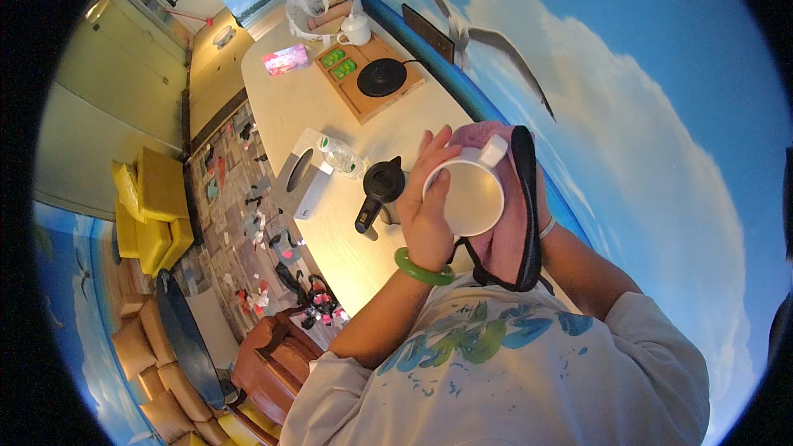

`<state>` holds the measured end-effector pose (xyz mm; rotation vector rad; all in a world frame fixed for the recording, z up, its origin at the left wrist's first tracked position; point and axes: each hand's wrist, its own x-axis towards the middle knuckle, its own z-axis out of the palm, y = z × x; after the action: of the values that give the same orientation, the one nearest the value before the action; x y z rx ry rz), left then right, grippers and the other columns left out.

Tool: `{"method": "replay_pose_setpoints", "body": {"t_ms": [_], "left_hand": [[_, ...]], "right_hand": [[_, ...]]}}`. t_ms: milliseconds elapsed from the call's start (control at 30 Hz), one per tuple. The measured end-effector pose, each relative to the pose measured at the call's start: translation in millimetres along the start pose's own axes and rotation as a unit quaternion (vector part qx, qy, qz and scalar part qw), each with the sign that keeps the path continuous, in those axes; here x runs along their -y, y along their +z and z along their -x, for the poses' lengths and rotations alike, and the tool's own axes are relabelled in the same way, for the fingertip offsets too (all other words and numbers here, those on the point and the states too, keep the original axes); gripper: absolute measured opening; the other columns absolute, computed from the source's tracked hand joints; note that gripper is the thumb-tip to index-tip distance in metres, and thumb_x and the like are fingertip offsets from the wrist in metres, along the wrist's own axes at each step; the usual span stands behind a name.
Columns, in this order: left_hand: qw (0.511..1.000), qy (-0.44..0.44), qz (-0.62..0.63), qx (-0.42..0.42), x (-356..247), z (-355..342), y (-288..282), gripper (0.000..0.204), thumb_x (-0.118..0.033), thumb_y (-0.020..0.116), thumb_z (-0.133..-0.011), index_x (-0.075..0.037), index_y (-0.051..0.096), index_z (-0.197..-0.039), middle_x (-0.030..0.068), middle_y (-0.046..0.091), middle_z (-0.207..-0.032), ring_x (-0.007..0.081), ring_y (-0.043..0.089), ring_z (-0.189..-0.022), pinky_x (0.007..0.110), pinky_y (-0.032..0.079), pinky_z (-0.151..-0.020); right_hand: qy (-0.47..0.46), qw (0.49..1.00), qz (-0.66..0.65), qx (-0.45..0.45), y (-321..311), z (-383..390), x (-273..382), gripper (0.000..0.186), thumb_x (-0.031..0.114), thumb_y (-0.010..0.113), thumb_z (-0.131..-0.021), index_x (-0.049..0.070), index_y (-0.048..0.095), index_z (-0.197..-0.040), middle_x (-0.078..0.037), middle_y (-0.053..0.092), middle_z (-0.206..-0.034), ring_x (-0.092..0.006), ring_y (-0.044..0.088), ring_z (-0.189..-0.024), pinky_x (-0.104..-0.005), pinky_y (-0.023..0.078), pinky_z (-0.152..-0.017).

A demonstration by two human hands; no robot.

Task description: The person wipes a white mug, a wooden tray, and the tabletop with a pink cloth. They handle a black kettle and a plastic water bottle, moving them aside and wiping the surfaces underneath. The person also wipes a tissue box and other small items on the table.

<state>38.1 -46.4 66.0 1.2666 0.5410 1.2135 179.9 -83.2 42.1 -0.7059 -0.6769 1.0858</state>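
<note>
My left hand [429, 194], wearing a green bangle [423, 275], grips a white mug [467, 198] that is tilted toward me, its handle at the upper right. A pink cloth [505, 256] with dark trim lies against the mug's right side. My right hand [538, 211] holds the cloth from behind, its fingers mostly hidden. Below and left of the mug, a black-lidded electric kettle [382, 184] stands on the table, near a plastic bottle [343, 157] and a grey-white tissue box [301, 186].
The pale table [281, 103] holds a wooden tray [361, 110] with black hot plate and green items, white teapot [357, 29], plastic bag and colourful packet. A blue painted wall runs along the right. Brown chair [264, 363] and yellow seats [157, 190] stand at left.
</note>
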Motion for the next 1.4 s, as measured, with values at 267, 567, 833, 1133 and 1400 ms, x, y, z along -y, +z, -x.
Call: {"method": "replay_pose_setpoints", "body": {"t_ms": [267,567,833,1133,1400], "left_hand": [[0.998,-0.043,-0.037,-0.031,-7,-9,-7,0.033,-0.008,0.046,-0.092,0.004,0.061,-0.12,0.017,0.064,-0.118,0.0257,0.061,-0.108,0.034,0.046,-0.095],[0.918,-0.337,0.192,0.083,-21,-17,-31,0.034,-0.01,0.049,-0.092,0.003,0.06,-0.121,0.0114,0.066,-0.11,0.0197,0.064,-0.097,0.03,0.05,-0.086],[0.994,-0.085,0.016,-0.062,-31,-3,3,0.046,-0.033,0.053,-0.099,-0.001,0.047,-0.132,0.0109,0.057,-0.12,0.019,0.054,-0.113,0.03,0.042,-0.097],[0.873,-0.292,0.384,-0.069,-11,-8,-19,0.052,-0.051,0.046,-0.097,-0.004,0.06,-0.114,0.0111,0.066,-0.101,0.024,0.065,-0.092,0.036,0.05,-0.087],[0.991,-0.013,0.096,-0.09,1,-14,-19,0.054,-0.046,0.036,-0.102,0.001,0.057,-0.118,0.0113,0.063,-0.106,0.0196,0.061,-0.098,0.033,0.047,-0.09]], "right_hand": [[-0.144,0.909,0.385,-0.071,16,13,-8,0.037,0.02,0.06,-0.09,-0.001,0.055,-0.12,-0.016,0.056,-0.122,-0.0266,0.053,-0.115,-0.0333,0.039,-0.101],[-0.078,0.947,0.313,0.018,17,19,43,0.022,0.01,0.071,-0.084,-0.001,0.068,-0.103,-0.011,0.057,-0.124,-0.0211,0.051,-0.118,-0.0358,0.041,-0.101],[-0.171,0.905,0.377,-0.092,32,10,30,0.024,0.009,0.071,-0.085,-0.002,0.062,-0.105,-0.01,0.059,-0.11,-0.0197,0.058,-0.102,-0.0304,0.045,-0.091],[-0.268,0.801,0.529,0.082,49,27,29,0.056,0.012,0.077,-0.077,0.001,0.052,-0.125,-0.019,0.052,-0.126,-0.0331,0.054,-0.115,-0.0405,0.044,-0.099],[-0.172,0.841,0.512,0.036,57,44,11,0.069,0.018,0.07,-0.085,-0.002,0.037,-0.142,-0.022,0.043,-0.139,-0.0331,0.048,-0.127,-0.0394,0.039,-0.105]]}}
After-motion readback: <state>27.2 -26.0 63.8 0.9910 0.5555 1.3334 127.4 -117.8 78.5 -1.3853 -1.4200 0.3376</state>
